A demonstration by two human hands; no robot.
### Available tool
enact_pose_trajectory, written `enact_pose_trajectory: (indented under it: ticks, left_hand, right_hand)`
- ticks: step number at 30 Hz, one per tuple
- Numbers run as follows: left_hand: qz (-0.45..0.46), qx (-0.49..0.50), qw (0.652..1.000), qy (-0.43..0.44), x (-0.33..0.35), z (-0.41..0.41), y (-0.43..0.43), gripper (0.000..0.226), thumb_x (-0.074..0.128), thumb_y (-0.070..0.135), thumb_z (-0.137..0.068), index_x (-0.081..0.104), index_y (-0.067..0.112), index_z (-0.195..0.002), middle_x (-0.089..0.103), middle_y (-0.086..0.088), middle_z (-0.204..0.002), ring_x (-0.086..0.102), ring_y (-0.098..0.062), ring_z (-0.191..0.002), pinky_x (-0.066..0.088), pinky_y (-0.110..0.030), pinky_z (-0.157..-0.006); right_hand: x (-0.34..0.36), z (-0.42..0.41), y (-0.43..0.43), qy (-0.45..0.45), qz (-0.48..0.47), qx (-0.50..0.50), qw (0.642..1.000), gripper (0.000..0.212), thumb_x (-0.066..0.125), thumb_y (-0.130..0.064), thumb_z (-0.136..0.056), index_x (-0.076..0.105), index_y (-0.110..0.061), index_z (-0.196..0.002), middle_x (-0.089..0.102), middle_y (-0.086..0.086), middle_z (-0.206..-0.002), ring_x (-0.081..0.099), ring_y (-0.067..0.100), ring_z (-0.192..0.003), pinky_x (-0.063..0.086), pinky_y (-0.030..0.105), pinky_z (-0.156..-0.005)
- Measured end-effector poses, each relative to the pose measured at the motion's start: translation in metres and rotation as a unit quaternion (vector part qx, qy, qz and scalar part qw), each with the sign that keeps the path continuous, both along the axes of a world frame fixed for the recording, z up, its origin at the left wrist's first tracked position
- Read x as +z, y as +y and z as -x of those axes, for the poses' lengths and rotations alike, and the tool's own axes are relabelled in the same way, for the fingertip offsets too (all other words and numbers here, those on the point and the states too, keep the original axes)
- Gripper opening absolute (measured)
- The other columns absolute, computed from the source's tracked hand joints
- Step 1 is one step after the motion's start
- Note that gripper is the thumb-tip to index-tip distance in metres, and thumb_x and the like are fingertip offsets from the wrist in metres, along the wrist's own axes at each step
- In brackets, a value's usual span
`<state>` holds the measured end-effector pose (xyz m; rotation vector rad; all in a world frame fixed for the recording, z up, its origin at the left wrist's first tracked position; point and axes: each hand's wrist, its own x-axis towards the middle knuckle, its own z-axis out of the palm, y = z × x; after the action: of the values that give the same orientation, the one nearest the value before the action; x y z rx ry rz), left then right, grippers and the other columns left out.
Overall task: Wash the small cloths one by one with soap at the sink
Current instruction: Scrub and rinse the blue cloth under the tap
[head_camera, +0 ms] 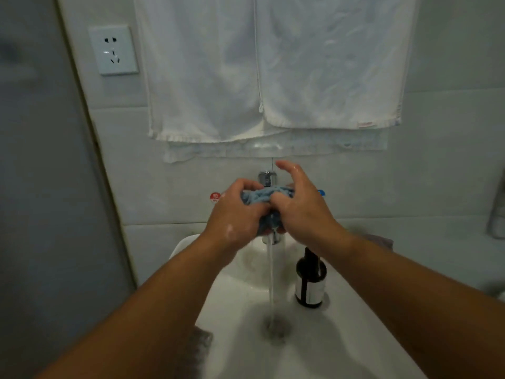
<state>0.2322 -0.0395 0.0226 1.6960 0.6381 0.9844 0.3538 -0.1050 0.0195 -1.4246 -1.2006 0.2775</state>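
Head view: my left hand (235, 212) and right hand (297, 209) both clutch the small bunched light-blue cloth (262, 198), pressed between them, my right forefinger lifted free. Soap foam dots my left knuckles. The cloth sits just in front of the chrome tap (267, 179), above the white ceramic sink (341, 337). Water (271, 274) streams from the tap to the drain. Right of the stream stands a dark pump bottle with a white label (311, 283). Above the tap hang white towels (273, 67).

The hands hide most of the chrome faucet (269, 181). A grey cloth (200, 343) lies half behind the left forearm, and the bottle's (310, 283) label is unreadable.
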Motion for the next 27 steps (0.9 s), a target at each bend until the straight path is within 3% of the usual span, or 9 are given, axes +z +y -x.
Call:
enact_pose_trajectory:
  ticks: [3,5,9,14,17,22,25,27]
  left_hand:
    - [-0.004,0.019,1.0,0.004,0.009,-0.004,0.007,0.024,0.071,0.009,-0.092,0.058,0.018,-0.11,0.066,-0.011,-0.104,0.073,-0.019,-0.076,0.057,-0.024,-0.056]
    - [0.0,0.022,1.0,0.021,0.007,-0.005,0.008,0.024,0.069,0.007,-0.092,0.058,0.018,-0.11,0.065,-0.013,-0.103,0.071,-0.02,-0.075,0.055,-0.023,-0.054]
    - [0.013,-0.019,0.999,0.034,-0.01,0.001,0.005,0.026,0.064,0.004,-0.091,0.056,0.015,-0.113,0.064,-0.018,-0.096,0.068,-0.021,-0.069,0.052,-0.023,-0.054]
    - [0.034,-0.043,0.998,-0.009,-0.036,0.013,-0.006,0.016,0.057,0.017,-0.101,0.057,0.02,-0.117,0.068,-0.014,-0.108,0.069,-0.022,-0.082,0.054,-0.025,-0.064]
    - [0.035,0.012,0.999,-0.006,-0.057,0.013,-0.015,0.011,0.053,0.022,-0.105,0.057,0.029,-0.112,0.067,-0.008,-0.109,0.068,-0.022,-0.089,0.054,-0.025,-0.064]
    - [0.063,0.074,0.992,0.076,-0.093,-0.006,-0.023,0.014,0.041,0.033,-0.109,0.054,0.027,-0.108,0.065,-0.008,-0.107,0.064,-0.02,-0.091,0.053,-0.024,-0.062]
    - [0.135,0.051,0.988,0.056,-0.098,-0.013,-0.024,0.023,0.039,0.034,-0.107,0.056,0.019,-0.102,0.063,-0.013,-0.103,0.057,-0.019,-0.082,0.046,-0.025,-0.056]
    - [0.142,0.056,0.986,0.059,-0.101,-0.017,-0.026,0.033,0.033,0.043,-0.109,0.058,0.022,-0.103,0.064,-0.009,-0.105,0.06,-0.017,-0.089,0.051,-0.027,-0.063]
  right_hand:
    - [0.012,-0.006,0.014,-0.026,0.046,0.002,0.999,0.061,0.053,-0.019,-0.097,0.034,-0.046,-0.149,0.054,0.009,-0.133,0.066,0.026,-0.101,0.063,0.039,-0.078]
    - [0.01,-0.004,0.016,-0.043,0.07,-0.003,0.997,0.058,0.051,-0.02,-0.096,0.037,-0.044,-0.147,0.055,0.005,-0.13,0.066,0.025,-0.101,0.063,0.043,-0.081]
    - [-0.001,0.0,0.013,-0.078,0.076,-0.025,0.994,0.053,0.052,-0.018,-0.099,0.04,-0.042,-0.146,0.057,0.003,-0.123,0.065,0.021,-0.095,0.063,0.037,-0.078]
    - [-0.022,0.002,-0.004,-0.023,0.044,0.011,0.999,0.055,0.054,-0.018,-0.1,0.04,-0.043,-0.147,0.06,0.003,-0.115,0.067,0.018,-0.082,0.052,0.019,-0.054]
    - [-0.052,0.012,-0.023,0.02,0.041,0.023,0.999,0.037,0.055,-0.028,-0.103,0.049,-0.041,-0.137,0.058,-0.004,-0.118,0.066,0.015,-0.094,0.054,0.017,-0.057]
    - [-0.091,0.028,-0.025,0.037,0.073,0.046,0.996,0.013,0.041,-0.037,-0.105,0.05,-0.038,-0.114,0.061,-0.011,-0.107,0.065,0.007,-0.099,0.059,0.02,-0.079]
    - [-0.098,0.022,-0.014,0.028,0.089,-0.004,0.996,0.017,0.039,-0.037,-0.107,0.053,-0.027,-0.108,0.064,-0.006,-0.097,0.068,0.008,-0.09,0.059,0.018,-0.071]
    - [-0.108,0.017,-0.007,0.036,0.1,-0.025,0.994,0.023,0.04,-0.039,-0.107,0.058,-0.025,-0.103,0.067,-0.004,-0.092,0.069,0.009,-0.086,0.06,0.022,-0.074]
